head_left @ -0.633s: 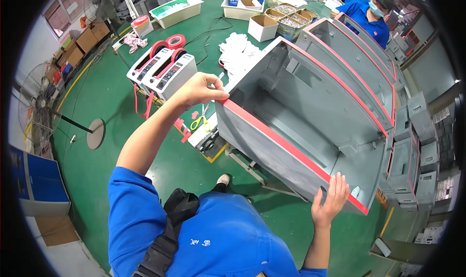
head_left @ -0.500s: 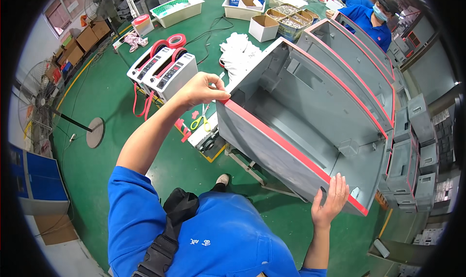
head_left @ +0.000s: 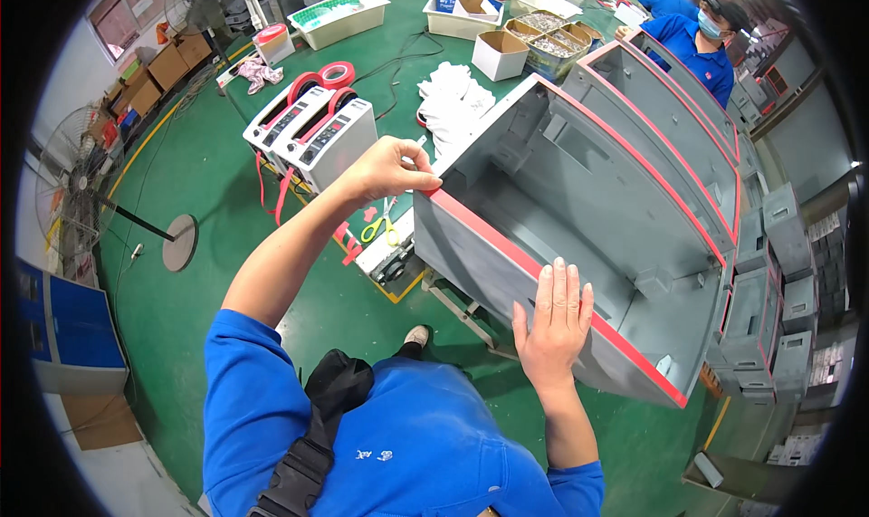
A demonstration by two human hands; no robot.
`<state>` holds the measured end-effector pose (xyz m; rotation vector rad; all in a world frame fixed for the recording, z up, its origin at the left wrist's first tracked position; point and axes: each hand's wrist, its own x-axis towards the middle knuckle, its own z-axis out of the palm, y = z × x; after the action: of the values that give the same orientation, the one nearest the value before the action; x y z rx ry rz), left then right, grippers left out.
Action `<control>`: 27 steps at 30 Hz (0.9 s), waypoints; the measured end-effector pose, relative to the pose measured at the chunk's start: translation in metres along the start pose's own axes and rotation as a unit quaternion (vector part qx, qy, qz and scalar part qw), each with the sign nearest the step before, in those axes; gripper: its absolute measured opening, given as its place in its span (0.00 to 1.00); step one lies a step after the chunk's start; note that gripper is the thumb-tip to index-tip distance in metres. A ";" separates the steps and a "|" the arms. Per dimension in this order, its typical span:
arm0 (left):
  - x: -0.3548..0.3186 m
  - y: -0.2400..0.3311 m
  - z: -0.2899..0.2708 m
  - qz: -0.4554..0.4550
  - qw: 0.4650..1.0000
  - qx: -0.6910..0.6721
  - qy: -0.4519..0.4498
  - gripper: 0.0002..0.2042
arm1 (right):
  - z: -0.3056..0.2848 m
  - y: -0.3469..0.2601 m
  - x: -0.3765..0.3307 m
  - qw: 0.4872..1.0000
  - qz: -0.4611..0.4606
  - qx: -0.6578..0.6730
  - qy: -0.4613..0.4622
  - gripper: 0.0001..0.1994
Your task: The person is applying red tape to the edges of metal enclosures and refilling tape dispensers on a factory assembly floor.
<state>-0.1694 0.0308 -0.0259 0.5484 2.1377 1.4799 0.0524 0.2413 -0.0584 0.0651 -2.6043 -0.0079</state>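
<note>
1. The left hand [head_left: 398, 168] pinches the end of the red tape [head_left: 635, 355] at the gray box's [head_left: 471, 262] near left corner.
2. The right hand [head_left: 552, 331] lies palm down, fingers extended together and thumb apart, over the tape's middle; how hard it presses, I cannot tell.
3. The box sits just beyond both hands.
4. Done, apparently: tape spans the near rim; red also lines the far rim [head_left: 639, 152].
5. Left: the left end is unreleased, and the short rim beyond the left hand shows no red.
</note>
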 end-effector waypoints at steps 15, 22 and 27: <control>-0.003 -0.035 0.000 0.130 0.979 -0.027 0.156 0.18 | 0.017 -0.036 0.031 1.000 -0.009 0.021 0.011 0.24; -0.007 -0.054 -0.002 0.252 0.939 0.008 0.233 0.12 | 0.071 -0.106 0.104 0.986 -0.055 0.143 0.062 0.26; -0.009 -0.037 0.008 0.469 0.838 0.276 0.041 0.16 | 0.051 -0.085 0.073 0.984 -0.012 0.142 0.104 0.21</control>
<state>-0.1597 0.0192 -0.0615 1.9992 2.4864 1.2385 -0.0324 0.1525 -0.0663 0.1892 -2.3776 0.3451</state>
